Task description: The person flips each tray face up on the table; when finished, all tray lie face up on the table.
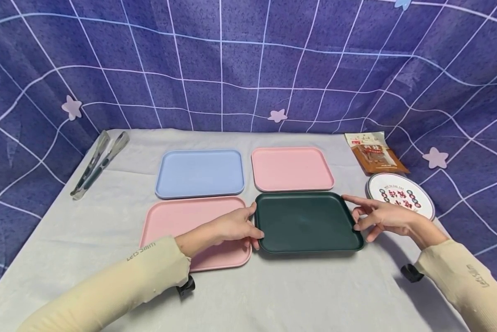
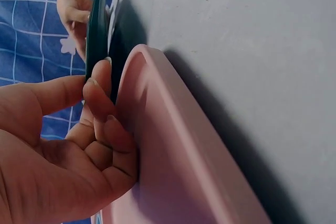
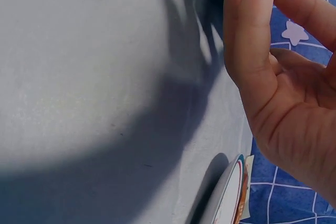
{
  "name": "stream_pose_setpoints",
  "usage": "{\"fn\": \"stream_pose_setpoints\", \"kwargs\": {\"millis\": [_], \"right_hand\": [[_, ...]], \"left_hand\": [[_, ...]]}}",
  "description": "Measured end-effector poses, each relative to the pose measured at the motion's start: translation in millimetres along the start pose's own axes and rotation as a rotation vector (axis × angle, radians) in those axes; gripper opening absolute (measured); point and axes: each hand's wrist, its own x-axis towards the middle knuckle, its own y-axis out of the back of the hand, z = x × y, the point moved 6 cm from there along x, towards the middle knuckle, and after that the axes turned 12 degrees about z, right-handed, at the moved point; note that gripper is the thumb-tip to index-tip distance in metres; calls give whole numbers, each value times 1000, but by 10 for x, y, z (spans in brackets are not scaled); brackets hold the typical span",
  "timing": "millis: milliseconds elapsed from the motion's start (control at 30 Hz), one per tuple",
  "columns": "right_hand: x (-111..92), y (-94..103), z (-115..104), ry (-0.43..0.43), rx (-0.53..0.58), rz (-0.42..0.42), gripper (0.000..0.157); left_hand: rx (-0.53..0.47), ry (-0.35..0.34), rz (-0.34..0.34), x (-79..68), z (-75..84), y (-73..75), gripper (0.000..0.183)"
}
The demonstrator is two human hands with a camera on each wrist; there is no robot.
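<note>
A dark green rectangular tray (image 1: 306,223) is held at its two short ends, between both hands. My left hand (image 1: 238,226) pinches its left edge, thumb on the rim and fingers beneath. On the other side my right hand (image 1: 383,216) grips the right edge, index finger stretched toward the far corner. In the left wrist view the green tray (image 2: 96,40) sits slightly above the cloth, casting a shadow. A pink tray (image 1: 169,216) lies under my left hand and forearm, partly hidden. Only a dark corner of the green tray appears in the right wrist view.
Behind are a light blue tray (image 1: 198,173) and a second pink tray (image 1: 292,168). Metal tongs (image 1: 99,161) lie at the far left. A brown food packet (image 1: 375,154) and a round white plate (image 1: 398,186) with red characters lie at right. A purple grid curtain (image 1: 240,64) surrounds the table.
</note>
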Motion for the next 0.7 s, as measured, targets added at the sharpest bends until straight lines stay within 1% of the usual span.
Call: {"fn": "stream_pose_setpoints", "kwargs": {"millis": [200,533,700], "right_hand": [[19,11,38,-10,-6,-1,100],[66,36,91,-33,-41,31,101],[78,35,91,-25,-45,30,102]], "left_hand": [[37,-5,0,-6,19,-15,95],[108,-25,3,8,59,-33,95],[117,-26,6,24,55,-42,95]]}}
